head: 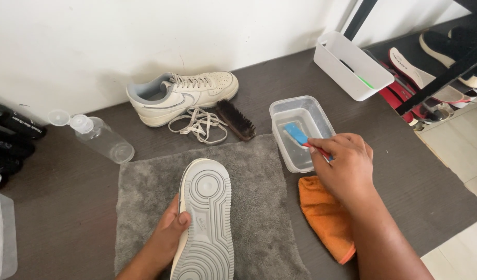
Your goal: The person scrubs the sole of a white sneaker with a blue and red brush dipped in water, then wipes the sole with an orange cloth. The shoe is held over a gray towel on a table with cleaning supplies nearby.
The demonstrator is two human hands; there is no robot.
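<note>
My left hand [168, 236] grips the side of a white sneaker [206, 218] held sole-up on a grey towel [259, 207]. My right hand [345, 163] holds a small brush with a blue head and red handle [299, 135], its head dipped into a clear plastic tub of water [300, 106]. An orange cloth [324, 215] lies under my right forearm. The matching white sneaker [181, 96] rests on its side near the wall, beside loose white laces [197, 124] and a dark bristle brush [236, 119].
A clear bottle [101, 137] lies on its side at the left. A white bin [352, 65] stands at the back right, with insoles and shoes on a rack [430, 72] beyond it. Dark bottles [13, 137] line the left edge. The dark table ends at right.
</note>
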